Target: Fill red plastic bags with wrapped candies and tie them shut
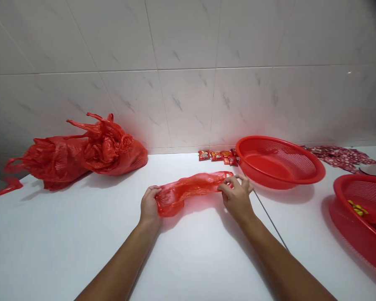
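A thin red plastic bag [191,188] is stretched sideways between my two hands, just over the white table. My left hand [150,203] is closed on its wider, crumpled end. At the narrow end, my right hand [236,193] pinches the bag between thumb and fingertips, with the other fingers raised. The bag looks flat and see-through, with nothing visible inside. Several small red snack packets [217,156] lie beyond it by the wall, left of a red plastic basket [278,179].
Two bulging red plastic bags [115,156] sit at the left by the tiled wall [188,108]. On the right, a second red basket [347,213] holds some yellow items [359,208]. A red and white patterned cloth [340,156] lies behind the baskets. A seam [272,221] crosses the tabletop [188,259].
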A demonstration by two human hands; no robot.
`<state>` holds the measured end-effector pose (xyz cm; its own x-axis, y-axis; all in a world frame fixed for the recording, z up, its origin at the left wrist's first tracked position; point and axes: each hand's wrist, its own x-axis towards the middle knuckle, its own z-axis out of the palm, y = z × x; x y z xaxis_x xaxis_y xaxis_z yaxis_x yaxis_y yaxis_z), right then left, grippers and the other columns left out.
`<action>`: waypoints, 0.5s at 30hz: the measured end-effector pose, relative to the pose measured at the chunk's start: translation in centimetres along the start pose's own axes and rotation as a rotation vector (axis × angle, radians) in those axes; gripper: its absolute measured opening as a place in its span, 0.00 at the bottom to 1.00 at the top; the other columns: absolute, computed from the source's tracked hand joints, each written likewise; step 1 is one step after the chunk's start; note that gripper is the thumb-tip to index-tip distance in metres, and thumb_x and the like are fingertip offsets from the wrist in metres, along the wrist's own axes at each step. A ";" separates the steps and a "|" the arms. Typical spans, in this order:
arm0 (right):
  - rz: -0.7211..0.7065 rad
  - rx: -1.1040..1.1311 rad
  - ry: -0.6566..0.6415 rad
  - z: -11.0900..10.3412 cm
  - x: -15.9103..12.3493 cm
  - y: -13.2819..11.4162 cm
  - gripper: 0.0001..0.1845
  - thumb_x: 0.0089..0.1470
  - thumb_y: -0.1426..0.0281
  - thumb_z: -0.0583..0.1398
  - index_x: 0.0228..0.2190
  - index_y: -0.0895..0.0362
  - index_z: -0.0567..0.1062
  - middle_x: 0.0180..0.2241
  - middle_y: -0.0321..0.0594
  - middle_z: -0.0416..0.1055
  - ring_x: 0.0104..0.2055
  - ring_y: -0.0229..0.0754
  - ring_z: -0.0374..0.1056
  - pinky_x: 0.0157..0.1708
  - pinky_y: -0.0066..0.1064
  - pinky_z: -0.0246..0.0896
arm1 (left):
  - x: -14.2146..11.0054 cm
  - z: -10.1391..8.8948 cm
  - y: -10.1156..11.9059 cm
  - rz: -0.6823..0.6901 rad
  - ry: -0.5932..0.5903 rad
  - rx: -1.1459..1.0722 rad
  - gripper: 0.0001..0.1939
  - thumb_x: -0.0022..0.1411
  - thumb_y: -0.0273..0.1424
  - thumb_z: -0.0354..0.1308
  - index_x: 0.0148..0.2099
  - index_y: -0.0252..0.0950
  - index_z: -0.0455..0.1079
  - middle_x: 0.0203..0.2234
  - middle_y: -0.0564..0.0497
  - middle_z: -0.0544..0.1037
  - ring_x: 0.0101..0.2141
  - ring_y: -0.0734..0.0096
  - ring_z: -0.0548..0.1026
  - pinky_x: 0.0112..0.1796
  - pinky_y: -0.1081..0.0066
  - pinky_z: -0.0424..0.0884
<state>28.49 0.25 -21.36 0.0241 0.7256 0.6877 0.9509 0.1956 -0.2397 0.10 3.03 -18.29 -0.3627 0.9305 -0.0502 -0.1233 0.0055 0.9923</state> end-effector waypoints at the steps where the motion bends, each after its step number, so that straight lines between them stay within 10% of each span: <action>1: 0.004 -0.001 -0.041 0.1 -0.1 -0.2 0.21 0.55 0.85 0.60 0.32 0.46 0.83 0.46 0.40 0.77 0.59 0.60 0.56 0.50 0.51 0.50 | -0.3 -0.5 0.3 0.123 0.033 0.043 0.09 0.55 0.33 0.59 0.39 0.39 0.68 0.31 0.52 0.77 0.35 0.62 0.78 0.42 0.60 0.77; 4: 0.007 0.017 -0.104 0.2 -0.2 -0.9 0.25 0.50 0.88 0.60 0.32 0.45 0.85 0.49 0.40 0.77 0.60 0.61 0.57 0.50 0.52 0.54 | -2.6 -1.5 0.7 0.926 -0.046 0.270 0.11 0.54 0.26 0.64 0.41 0.42 0.72 0.34 0.52 0.79 0.41 0.59 0.78 0.51 0.54 0.76; 6: -0.016 0.049 -0.110 0.3 -0.2 -1.4 0.23 0.51 0.86 0.60 0.30 0.46 0.85 0.51 0.40 0.78 0.60 0.62 0.57 0.50 0.53 0.56 | -4.8 -0.9 0.3 1.430 -0.330 0.408 0.15 0.56 0.22 0.63 0.44 0.43 0.74 0.36 0.51 0.81 0.41 0.57 0.80 0.48 0.52 0.78; 9: -0.074 0.095 -0.126 0.6 -0.4 -2.1 0.16 0.53 0.82 0.61 0.28 0.50 0.84 0.58 0.40 0.75 0.61 0.63 0.56 0.51 0.55 0.59 | -7.2 1.2 -1.5 1.400 -0.632 0.624 0.23 0.62 0.17 0.54 0.57 0.39 0.73 0.50 0.42 0.82 0.53 0.55 0.81 0.50 0.57 0.81; 15: -0.197 0.174 -0.195 0.8 -1.3 -2.9 0.12 0.49 0.82 0.59 0.21 0.57 0.78 0.71 0.48 0.61 0.72 0.69 0.47 0.52 0.57 0.62 | -4.1 2.3 -3.3 0.912 -0.402 1.127 0.19 0.76 0.31 0.45 0.56 0.34 0.75 0.56 0.34 0.80 0.54 0.42 0.80 0.49 0.45 0.80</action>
<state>25.49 -0.79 -22.11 -0.2305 0.7719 0.5925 0.8639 0.4426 -0.2404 4.12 0.08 -21.06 0.3724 0.8043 0.4630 0.8215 -0.5178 0.2388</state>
